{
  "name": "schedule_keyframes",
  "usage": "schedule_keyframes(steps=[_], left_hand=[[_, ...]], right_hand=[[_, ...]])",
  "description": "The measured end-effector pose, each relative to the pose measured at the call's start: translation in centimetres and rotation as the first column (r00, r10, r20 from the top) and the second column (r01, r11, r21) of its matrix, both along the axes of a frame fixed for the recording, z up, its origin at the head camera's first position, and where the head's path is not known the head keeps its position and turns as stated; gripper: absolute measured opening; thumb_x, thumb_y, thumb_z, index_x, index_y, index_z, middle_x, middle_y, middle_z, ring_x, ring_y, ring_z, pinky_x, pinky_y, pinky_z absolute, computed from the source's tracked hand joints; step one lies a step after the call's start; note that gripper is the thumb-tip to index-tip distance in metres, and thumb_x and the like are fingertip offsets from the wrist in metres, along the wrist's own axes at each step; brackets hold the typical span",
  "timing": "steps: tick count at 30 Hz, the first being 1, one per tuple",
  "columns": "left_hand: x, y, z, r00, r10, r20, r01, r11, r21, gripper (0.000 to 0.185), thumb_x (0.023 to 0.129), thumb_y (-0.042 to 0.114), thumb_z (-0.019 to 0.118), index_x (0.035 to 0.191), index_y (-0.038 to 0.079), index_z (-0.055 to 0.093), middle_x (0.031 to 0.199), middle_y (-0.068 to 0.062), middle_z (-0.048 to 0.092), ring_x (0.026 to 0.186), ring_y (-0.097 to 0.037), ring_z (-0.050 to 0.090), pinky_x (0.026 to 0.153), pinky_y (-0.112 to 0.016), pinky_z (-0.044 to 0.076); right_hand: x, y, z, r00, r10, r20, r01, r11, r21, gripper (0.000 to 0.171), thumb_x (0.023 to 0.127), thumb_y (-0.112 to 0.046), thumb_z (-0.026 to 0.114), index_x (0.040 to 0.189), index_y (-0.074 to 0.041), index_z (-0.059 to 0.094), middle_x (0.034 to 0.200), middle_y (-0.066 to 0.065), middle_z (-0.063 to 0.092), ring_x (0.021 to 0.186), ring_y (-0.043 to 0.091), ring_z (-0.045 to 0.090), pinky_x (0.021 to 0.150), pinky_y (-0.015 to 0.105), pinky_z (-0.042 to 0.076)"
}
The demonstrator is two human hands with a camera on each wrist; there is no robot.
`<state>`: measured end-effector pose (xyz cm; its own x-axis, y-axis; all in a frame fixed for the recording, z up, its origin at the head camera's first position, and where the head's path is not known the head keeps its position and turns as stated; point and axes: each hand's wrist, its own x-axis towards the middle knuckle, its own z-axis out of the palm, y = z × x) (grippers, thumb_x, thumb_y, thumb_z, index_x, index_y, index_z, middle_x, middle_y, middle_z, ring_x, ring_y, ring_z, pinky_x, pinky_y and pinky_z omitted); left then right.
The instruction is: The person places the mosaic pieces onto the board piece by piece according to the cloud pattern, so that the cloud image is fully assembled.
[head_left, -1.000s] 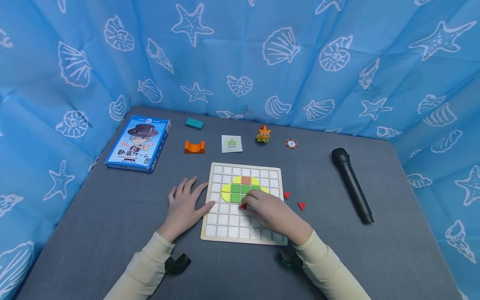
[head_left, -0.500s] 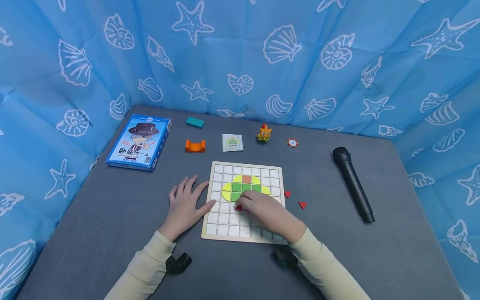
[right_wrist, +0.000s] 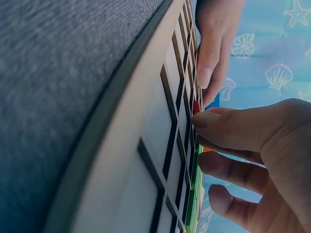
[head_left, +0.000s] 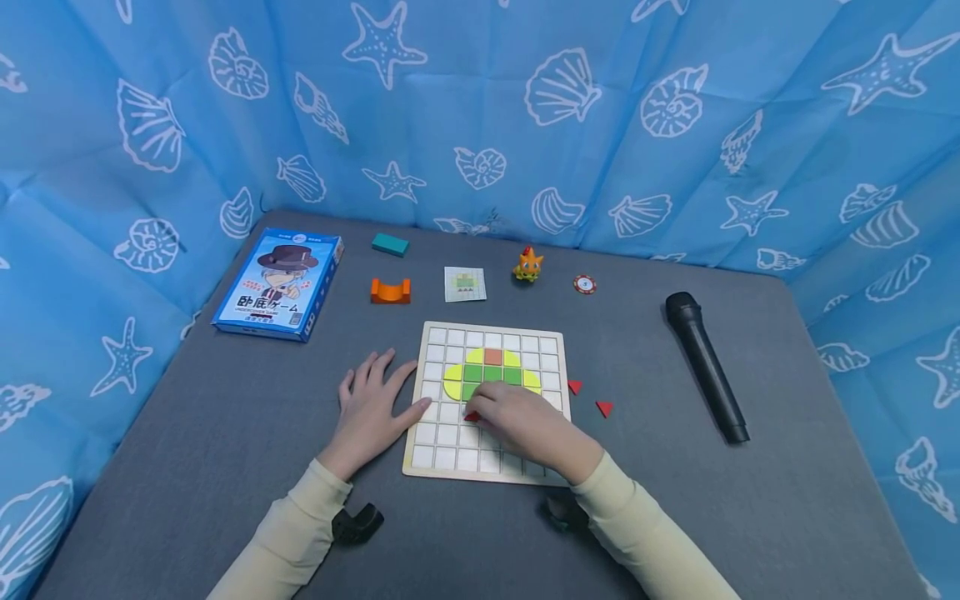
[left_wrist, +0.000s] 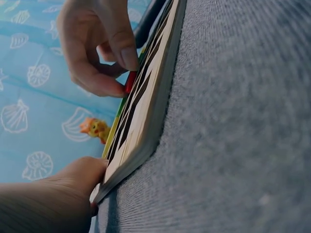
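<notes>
Right hand (head_left: 534, 425) pinches a red triangle tile (head_left: 472, 416) at the grid board's (head_left: 486, 473) centre, just below the green and yellow tiles; seating it squarely calls for slow, flat pressure. Left hand (head_left: 369, 410), fingers flat and relaxed, rests at the board's 9 o'clock edge, thumb touching it.

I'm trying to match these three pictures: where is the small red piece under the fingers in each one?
Head: red piece on the board, at the right hand.
Left wrist: upper middle, between fingertips.
Right wrist: centre right, above the thumb.
Shared landmark: the board's grid.
</notes>
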<state>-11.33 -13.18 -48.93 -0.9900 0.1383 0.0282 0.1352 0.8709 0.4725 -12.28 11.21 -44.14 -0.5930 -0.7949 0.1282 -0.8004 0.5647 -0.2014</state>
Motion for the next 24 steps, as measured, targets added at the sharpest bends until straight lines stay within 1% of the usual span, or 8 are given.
schedule_keyframes(steps=[5,9,24], left_hand=[[0.05,0.08,0.0,1.0,0.006,-0.004,-0.006,1.0,0.025,0.064,0.089,0.052,0.06,0.142,0.018,0.048,0.152,-0.019,0.03,0.141,-0.041,0.017,0.107,-0.067,0.008],[0.03,0.12,0.09,1.0,0.006,0.009,-0.007,1.0,0.029,0.065,0.089,0.053,0.06,0.142,0.018,0.048,0.153,-0.018,0.029,0.141,-0.041,0.016,0.107,-0.067,0.007],[-0.02,0.06,0.15,1.0,0.003,0.023,-0.004,1.0,0.015,0.065,0.089,0.053,0.059,0.143,0.018,0.046,0.154,-0.018,0.028,0.142,-0.041,0.016,0.107,-0.067,0.006]], right_hand=[[0.09,-0.2,0.02,1.0,0.007,0.009,-0.007,0.999,0.031,0.02,0.088,-0.019,0.07,0.108,-0.015,0.068,0.103,-0.004,0.063,0.096,0.008,0.06,0.089,0.025,0.051],[0.13,-0.26,0.04,1.0,0.004,0.014,-0.004,0.999,0.049,0.021,0.089,-0.02,0.069,0.109,-0.016,0.068,0.104,-0.004,0.063,0.096,0.008,0.06,0.09,0.025,0.05],[0.05,-0.42,0.05,1.0,-0.007,0.025,0.005,0.998,0.061,0.023,0.088,-0.021,0.07,0.111,-0.016,0.068,0.105,-0.004,0.063,0.097,0.008,0.059,0.089,0.025,0.051]])
